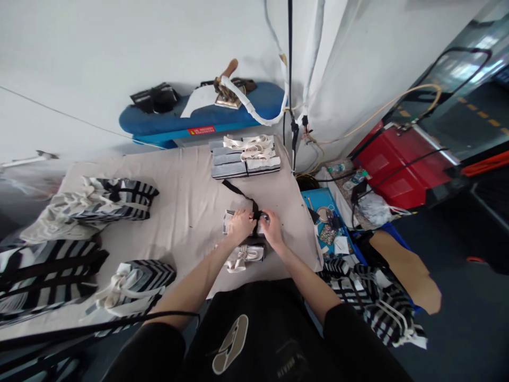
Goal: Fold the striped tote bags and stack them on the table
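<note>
On the cloth-covered table lies a small folded striped cloth bundle [226, 223], mostly covered by my hands. A black fabric tie [237, 190] runs over its top, one loose end stretching away to the upper left. My left hand [241, 225] presses on the bundle from the left, its fingers closed at the tie. From the right, my right hand [271, 228] pinches the tie with thumb and finger. Just nearer my body sits another striped bundle with a cream bow [243, 254]. Behind my hands is a stack of folded striped cloths [228, 162] topped with cream ties [254, 146].
Striped bundles with cream ties [135, 284] and larger striped cloth piles [115, 199] lie at left. An iron [228, 98] rests on a blue pressing board [262, 109] at the back. Right of the table [178, 185] are a blue tray [314, 199], more striped cloth [387, 313] and hanging cables.
</note>
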Demonstrator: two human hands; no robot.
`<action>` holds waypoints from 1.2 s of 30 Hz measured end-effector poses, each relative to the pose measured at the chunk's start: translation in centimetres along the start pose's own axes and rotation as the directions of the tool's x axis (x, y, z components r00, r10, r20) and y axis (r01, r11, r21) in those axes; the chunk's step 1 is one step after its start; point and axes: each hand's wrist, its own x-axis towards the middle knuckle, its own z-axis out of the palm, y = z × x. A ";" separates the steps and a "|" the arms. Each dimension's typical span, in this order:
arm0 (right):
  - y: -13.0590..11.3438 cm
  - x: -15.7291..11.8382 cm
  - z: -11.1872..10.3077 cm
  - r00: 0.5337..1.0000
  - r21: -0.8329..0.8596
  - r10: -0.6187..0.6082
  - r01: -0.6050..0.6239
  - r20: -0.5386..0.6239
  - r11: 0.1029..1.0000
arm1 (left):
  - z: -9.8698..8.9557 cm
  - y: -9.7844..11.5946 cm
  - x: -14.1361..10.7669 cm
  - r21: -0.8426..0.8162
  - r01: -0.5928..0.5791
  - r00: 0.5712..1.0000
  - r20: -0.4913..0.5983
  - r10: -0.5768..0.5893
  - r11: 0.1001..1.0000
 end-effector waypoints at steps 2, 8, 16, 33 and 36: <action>-0.1 0.2 0.0 1.000 0.026 0.014 -0.014 -0.001 1.000 | 0.3 -0.3 0.3 -0.025 -0.016 1.000 -0.019 0.015 1.000; 0.0 0.8 -0.4 0.999 0.054 0.039 -0.040 0.020 0.998 | 0.1 0.0 0.3 -0.172 -0.117 0.987 -0.127 0.096 0.978; -0.6 2.0 -2.0 0.998 0.030 0.041 -0.043 0.054 0.999 | -2.9 1.4 -7.9 -0.448 -0.491 0.655 0.375 0.656 0.747; -4.5 1.0 0.0 0.906 -0.368 -0.227 0.359 0.356 0.858 | -1.7 -4.1 -2.8 0.208 0.033 0.999 0.019 -0.038 0.978; -4.1 0.7 -0.1 0.895 -0.364 -0.260 0.393 0.363 0.845 | -2.3 -3.8 -2.4 0.189 0.040 0.998 0.029 -0.047 0.981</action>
